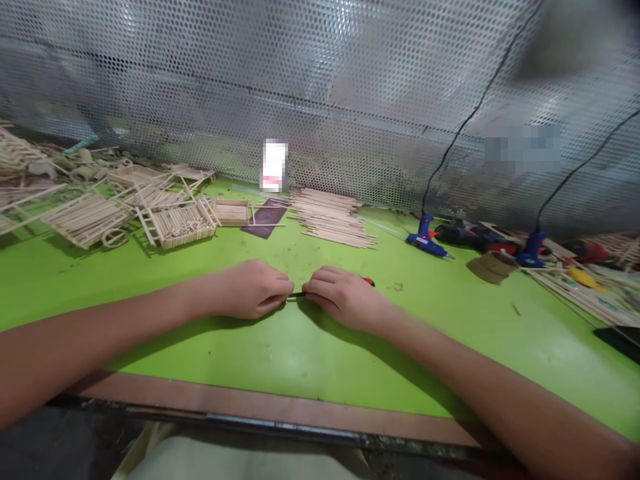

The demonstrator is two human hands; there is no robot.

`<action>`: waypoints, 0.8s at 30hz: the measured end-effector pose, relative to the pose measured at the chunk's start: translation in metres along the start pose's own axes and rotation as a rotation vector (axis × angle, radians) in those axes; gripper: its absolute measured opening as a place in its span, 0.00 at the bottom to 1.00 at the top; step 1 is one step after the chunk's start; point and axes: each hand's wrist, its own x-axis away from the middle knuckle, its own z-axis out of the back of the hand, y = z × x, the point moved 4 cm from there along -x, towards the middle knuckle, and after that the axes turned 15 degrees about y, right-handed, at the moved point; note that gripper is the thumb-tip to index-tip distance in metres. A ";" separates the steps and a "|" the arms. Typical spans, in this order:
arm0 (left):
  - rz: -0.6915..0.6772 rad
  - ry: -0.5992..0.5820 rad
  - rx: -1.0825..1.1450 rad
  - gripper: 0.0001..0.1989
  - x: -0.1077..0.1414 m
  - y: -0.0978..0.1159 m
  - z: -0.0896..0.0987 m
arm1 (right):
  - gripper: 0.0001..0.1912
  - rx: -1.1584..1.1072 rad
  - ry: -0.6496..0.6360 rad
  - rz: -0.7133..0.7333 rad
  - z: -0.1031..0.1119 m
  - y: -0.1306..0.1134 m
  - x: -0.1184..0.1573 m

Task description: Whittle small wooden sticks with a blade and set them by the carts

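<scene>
Thin black shaft point(297, 294) between left hand point(253, 290) and right hand point(345, 298): smooth, material unclear. Red glossy piece point(369, 282) just past right hand. Under grip, green bench top point(320, 360), smooth, semi-gloss. Beyond grip, craft sticks point(330, 217), matt pale wood; glue gun point(425, 239), blue plastic; perforated sheet metal point(320, 87), shiny.

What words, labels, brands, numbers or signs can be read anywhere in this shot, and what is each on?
Nothing here can be read. The white card against the perforated metal screen is blurred, showing only a red band. The blurred patch on the screen is unreadable too. The blue glue gun shows nothing legible.
</scene>
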 end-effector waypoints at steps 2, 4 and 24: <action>-0.006 0.001 -0.003 0.09 0.000 -0.001 0.000 | 0.14 -0.007 0.004 0.005 -0.001 0.001 0.000; -0.007 0.001 0.001 0.09 0.000 -0.001 0.000 | 0.14 -0.008 0.008 0.010 -0.003 0.001 0.001; 0.036 -0.032 -0.018 0.09 0.010 -0.008 0.007 | 0.14 0.020 0.008 0.026 -0.011 -0.006 -0.009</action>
